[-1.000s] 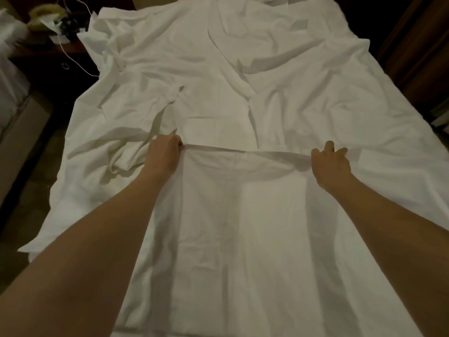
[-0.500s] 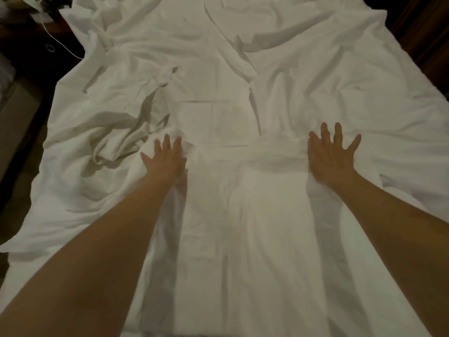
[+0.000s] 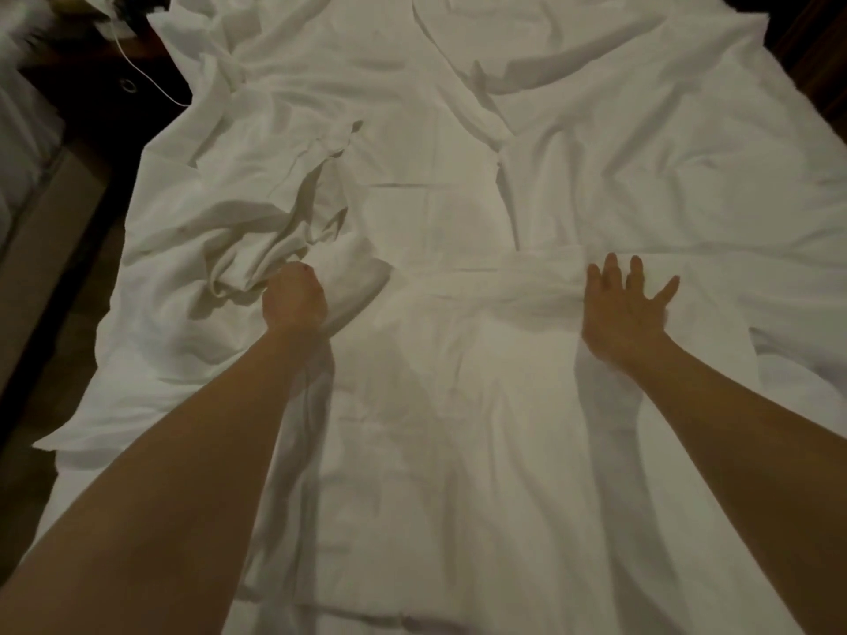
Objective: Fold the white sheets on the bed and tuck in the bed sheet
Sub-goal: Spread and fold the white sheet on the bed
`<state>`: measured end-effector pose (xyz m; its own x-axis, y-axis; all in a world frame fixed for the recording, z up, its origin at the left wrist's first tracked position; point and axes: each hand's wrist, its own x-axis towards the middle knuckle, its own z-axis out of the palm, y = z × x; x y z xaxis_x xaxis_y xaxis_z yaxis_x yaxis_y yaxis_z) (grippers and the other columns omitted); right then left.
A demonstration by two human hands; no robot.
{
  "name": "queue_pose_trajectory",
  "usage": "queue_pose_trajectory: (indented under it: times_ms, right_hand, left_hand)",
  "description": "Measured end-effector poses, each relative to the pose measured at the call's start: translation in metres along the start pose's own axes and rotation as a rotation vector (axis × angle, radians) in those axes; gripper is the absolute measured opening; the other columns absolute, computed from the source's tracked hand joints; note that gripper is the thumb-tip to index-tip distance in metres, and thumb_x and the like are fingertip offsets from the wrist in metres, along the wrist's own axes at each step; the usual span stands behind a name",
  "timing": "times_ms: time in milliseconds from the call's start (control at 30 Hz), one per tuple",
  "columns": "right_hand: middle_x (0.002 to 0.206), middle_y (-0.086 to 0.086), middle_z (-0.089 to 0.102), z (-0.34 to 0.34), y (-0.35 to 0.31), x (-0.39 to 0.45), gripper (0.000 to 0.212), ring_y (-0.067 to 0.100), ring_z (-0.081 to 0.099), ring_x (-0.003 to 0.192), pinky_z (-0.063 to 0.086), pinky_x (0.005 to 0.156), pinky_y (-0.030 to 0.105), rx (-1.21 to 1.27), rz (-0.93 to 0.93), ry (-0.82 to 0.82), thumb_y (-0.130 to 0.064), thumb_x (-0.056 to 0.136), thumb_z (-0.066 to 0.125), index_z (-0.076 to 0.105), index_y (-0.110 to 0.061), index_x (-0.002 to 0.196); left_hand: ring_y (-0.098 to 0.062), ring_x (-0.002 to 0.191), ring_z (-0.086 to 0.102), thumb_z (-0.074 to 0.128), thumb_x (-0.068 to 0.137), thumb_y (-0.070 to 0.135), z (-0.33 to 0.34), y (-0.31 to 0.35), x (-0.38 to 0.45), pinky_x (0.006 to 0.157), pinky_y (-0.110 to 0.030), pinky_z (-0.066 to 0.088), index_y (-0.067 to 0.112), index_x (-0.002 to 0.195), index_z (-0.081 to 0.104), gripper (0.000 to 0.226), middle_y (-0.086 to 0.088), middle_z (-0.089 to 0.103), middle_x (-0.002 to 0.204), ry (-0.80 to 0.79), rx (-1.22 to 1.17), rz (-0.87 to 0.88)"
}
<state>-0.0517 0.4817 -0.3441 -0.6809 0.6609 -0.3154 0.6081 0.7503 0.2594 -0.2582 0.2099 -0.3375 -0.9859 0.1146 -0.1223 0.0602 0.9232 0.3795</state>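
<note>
White sheets cover the whole bed. A folded strip of white sheet (image 3: 463,405) runs from the near edge toward the middle, its far end bunched into a ridge (image 3: 527,286). My left hand (image 3: 293,300) has its fingers curled into a crumpled wad of sheet (image 3: 256,249) at the strip's left corner. My right hand (image 3: 623,309) lies flat with fingers spread on the strip's right corner. Beneath it lies the rumpled bed sheet (image 3: 664,185), with creases and a loose flap near the head of the bed.
A dark nightstand (image 3: 91,84) with a white cable (image 3: 146,80) stands at the far left. Another bed's edge (image 3: 27,176) shows along the left side. Dark floor (image 3: 91,286) lies between the two beds. Dark wooden furniture (image 3: 820,43) stands at the far right.
Both hands let go of the strip's far edge and flattened on it. Since then my left hand has curled and gathered the crumpled sheet; my right hand stays spread flat.
</note>
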Motion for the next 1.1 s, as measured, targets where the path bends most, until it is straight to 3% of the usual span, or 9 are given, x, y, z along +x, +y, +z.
queue_pose_trajectory:
  times_ms: [100,233,333,433,533,667,767,867,1100]
  right_hand:
    - [0.160,0.008,-0.011,0.000,-0.013,-0.004,0.069,0.034,-0.009,0.146,0.001,0.109,0.067,0.023,-0.016,0.013,-0.012,0.096,0.036,-0.004,-0.008,0.152]
    - [0.159,0.009,-0.014,0.005,-0.023,-0.011,0.070,0.035,-0.010,0.146,0.002,0.109,0.066,0.045,-0.026,-0.015,-0.017,0.097,0.037,-0.006,-0.012,0.152]
    - [0.158,0.012,-0.017,0.006,-0.026,-0.014,0.070,0.035,-0.011,0.145,0.001,0.109,0.066,0.045,-0.030,-0.030,-0.019,0.097,0.037,-0.006,-0.015,0.152]
    - [0.158,0.013,-0.016,0.004,-0.026,-0.014,0.069,0.035,-0.011,0.146,0.000,0.109,0.066,0.034,-0.032,-0.026,-0.019,0.097,0.037,-0.005,-0.015,0.152]
    - [0.158,0.013,-0.015,0.002,-0.026,-0.016,0.068,0.035,-0.010,0.146,0.000,0.110,0.066,0.015,-0.035,-0.026,-0.021,0.098,0.036,-0.004,-0.015,0.152]
    - [0.159,0.013,-0.011,-0.001,-0.025,-0.015,0.066,0.035,-0.008,0.146,0.001,0.109,0.066,0.002,-0.042,-0.007,-0.023,0.098,0.036,-0.001,-0.016,0.152]
    - [0.159,0.013,-0.012,0.000,-0.026,-0.016,0.066,0.035,-0.008,0.146,0.001,0.110,0.066,0.009,-0.041,-0.001,-0.024,0.098,0.037,0.001,-0.016,0.153]
    - [0.158,0.013,-0.014,0.005,-0.029,-0.020,0.064,0.035,-0.008,0.146,0.002,0.110,0.066,0.008,-0.052,0.025,-0.022,0.098,0.036,0.002,-0.016,0.153]
    - [0.157,0.009,-0.021,0.016,-0.028,-0.039,0.063,0.035,-0.013,0.145,0.000,0.109,0.066,0.016,-0.074,-0.010,-0.022,0.101,0.031,-0.006,-0.018,0.152]
  left_hand:
    - [-0.028,0.112,0.058,0.060,0.090,0.018,-0.001,-0.009,0.001,0.095,-0.037,0.045,0.011,0.115,0.065,0.026,-0.011,0.064,0.118,-0.066,-0.040,-0.022]
    - [-0.031,0.118,0.052,0.076,0.074,0.035,0.001,-0.016,-0.007,0.096,-0.040,0.043,0.010,0.129,0.047,0.067,-0.010,0.056,0.125,-0.175,0.077,-0.034]
    - [-0.031,0.108,0.058,0.076,0.074,0.028,0.000,-0.022,-0.006,0.086,-0.036,0.045,0.005,0.115,0.058,0.050,-0.013,0.062,0.113,-0.182,0.084,-0.049]
    - [-0.031,0.095,0.063,0.067,0.078,0.026,-0.008,-0.022,-0.006,0.076,-0.033,0.046,0.007,0.100,0.068,0.029,-0.012,0.067,0.098,-0.099,0.025,-0.032]
    - [-0.031,0.098,0.062,0.063,0.081,0.025,-0.025,-0.016,0.002,0.081,-0.034,0.046,0.011,0.104,0.068,0.027,-0.011,0.068,0.101,0.069,-0.084,-0.026]
    - [-0.031,0.092,0.064,0.066,0.078,0.029,-0.057,-0.002,0.023,0.081,-0.036,0.048,0.012,0.092,0.067,0.022,-0.012,0.069,0.096,0.204,-0.159,0.036]
    - [-0.030,0.105,0.060,0.063,0.081,0.029,-0.061,0.008,0.033,0.091,-0.039,0.046,0.016,0.108,0.062,0.030,-0.009,0.066,0.111,0.219,-0.135,0.026]
    - [-0.032,0.120,0.052,0.062,0.090,0.026,-0.046,0.000,0.026,0.097,-0.041,0.037,0.009,0.131,0.044,0.048,-0.015,0.055,0.128,0.098,0.037,0.043]
    - [-0.039,0.128,0.044,0.063,0.090,0.029,-0.014,-0.053,-0.019,0.105,-0.046,0.035,0.005,0.142,0.028,0.067,-0.019,0.043,0.141,-0.110,0.033,-0.044]
